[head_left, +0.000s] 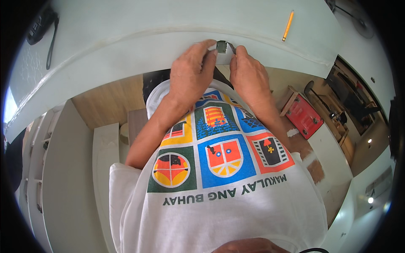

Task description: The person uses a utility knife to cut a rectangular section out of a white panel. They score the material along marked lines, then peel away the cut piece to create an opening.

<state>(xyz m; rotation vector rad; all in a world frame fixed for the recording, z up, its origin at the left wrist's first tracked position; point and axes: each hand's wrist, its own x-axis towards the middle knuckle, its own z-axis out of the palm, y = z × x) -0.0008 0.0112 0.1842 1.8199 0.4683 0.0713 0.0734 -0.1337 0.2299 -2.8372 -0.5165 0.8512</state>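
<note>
Dark sliver (233, 48), long axis forward-left, in right hand's grip (249, 71), left grip (192, 69) unclear.

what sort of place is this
Perhaps a workshop or a room being fitted out: a yellow pencil lies on the pale worktop, a red box sits to the right and cabinet-like panels stand left.

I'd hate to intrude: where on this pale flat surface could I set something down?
The pale surface looks bare between the black strapped device and the slim yellow pencil. It's crowded at the near edge: left hand and right hand flank a dark green square.
</note>
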